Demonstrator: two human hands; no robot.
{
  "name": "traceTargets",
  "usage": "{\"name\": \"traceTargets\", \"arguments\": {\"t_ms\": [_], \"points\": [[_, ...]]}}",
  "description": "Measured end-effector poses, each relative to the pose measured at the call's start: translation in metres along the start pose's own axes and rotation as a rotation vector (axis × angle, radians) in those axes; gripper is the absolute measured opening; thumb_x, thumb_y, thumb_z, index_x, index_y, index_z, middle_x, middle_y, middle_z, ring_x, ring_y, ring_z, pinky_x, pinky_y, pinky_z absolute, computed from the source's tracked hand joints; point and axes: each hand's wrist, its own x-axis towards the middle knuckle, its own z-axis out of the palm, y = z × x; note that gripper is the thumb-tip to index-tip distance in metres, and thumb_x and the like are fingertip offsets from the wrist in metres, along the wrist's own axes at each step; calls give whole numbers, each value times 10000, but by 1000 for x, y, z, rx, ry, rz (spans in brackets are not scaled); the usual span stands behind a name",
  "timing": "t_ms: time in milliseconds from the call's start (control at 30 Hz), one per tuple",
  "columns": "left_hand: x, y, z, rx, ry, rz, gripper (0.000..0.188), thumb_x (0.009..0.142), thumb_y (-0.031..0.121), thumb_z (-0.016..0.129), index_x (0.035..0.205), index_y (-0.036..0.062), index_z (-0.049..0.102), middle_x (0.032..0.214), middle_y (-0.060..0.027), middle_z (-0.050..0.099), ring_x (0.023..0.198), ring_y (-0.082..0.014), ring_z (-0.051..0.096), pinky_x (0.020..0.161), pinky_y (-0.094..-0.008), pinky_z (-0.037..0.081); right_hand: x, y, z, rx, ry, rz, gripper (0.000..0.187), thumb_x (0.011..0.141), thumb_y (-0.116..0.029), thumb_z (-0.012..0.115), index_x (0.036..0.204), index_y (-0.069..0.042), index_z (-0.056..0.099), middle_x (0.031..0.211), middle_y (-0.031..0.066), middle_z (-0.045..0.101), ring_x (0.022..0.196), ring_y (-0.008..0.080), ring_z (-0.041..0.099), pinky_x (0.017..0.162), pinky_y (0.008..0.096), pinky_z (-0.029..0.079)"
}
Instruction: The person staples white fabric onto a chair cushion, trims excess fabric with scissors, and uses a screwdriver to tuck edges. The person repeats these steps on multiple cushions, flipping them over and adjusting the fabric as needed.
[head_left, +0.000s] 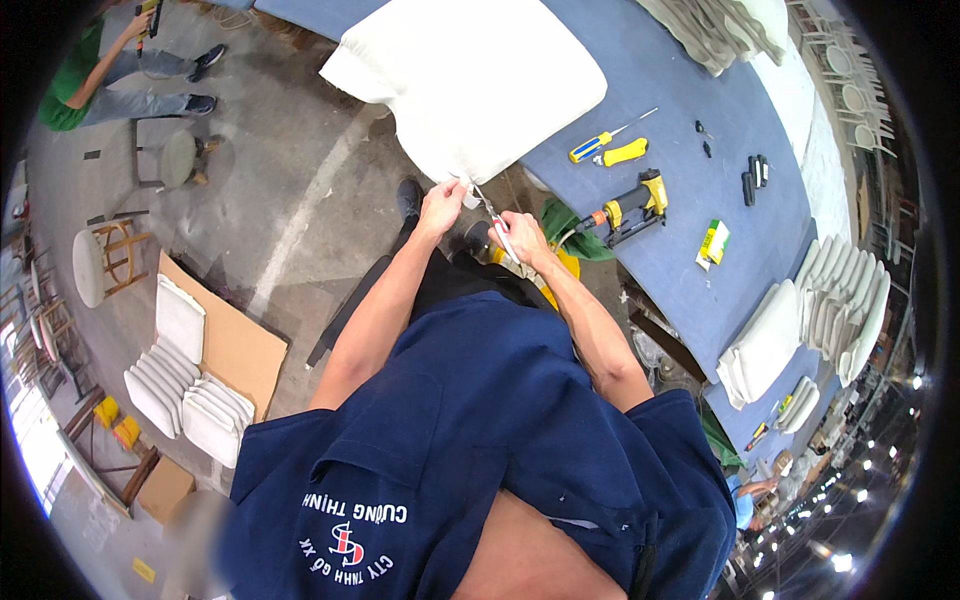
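A large white cushion [490, 75] lies at the edge of the blue-covered table, its near corner hanging over the side. My left hand [441, 207] is closed on that corner, pinching a loose bit of white fabric [470, 200] between thumb and fingers. In my right hand [524, 240] is a pair of scissors [503, 232] with red and white handles. Their metal blades point up and left and meet the fabric beside my left fingertips. Whether the blades are parted cannot be made out.
On the blue table [560, 215] lie a screwdriver [597, 146], a yellow-handled cutter [625, 152], a staple gun [630, 208] and a small yellow-green box [713, 244]. Stacked pale seat pads [765, 340] stand farther right. More pads [180, 370] rest on cardboard at left. A co-worker [90, 80] stands far left.
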Motion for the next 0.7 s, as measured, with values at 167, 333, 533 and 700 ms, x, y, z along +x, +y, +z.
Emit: {"name": "traceTargets", "arguments": {"t_ms": [167,333,533,700], "points": [[21,-35,6,37,92,85,446,1029,371,620,1298,24,702,752,27,601,639,-82,526,615,-283,435,-1,-13,-16,-36,-113,36,419,852,-407,666,882,8,717,752,248,704,740,426,714,711,490,556],[15,-37,19,-55,50,126,439,1062,362,590,1326,22,680,762,39,607,644,-70,526,600,-269,432,4,-12,-11,-92,-102,20,478,899,-464,638,934,4,731,835,246,734,821,443,723,768,496,574],[13,-30,11,43,52,64,491,1018,364,605,1330,-12,663,1029,-162,763,950,-201,708,860,-348,532,5,-15,-5,-96,-54,56,459,866,-448,671,904,6,730,831,266,719,825,449,719,761,514,559],[15,-24,3,110,57,105,411,1032,341,603,1274,25,704,870,-55,690,763,-139,617,712,-315,488,4,-22,-19,-45,-52,101,410,827,-404,683,827,4,723,759,264,698,751,434,709,723,511,547]]}}
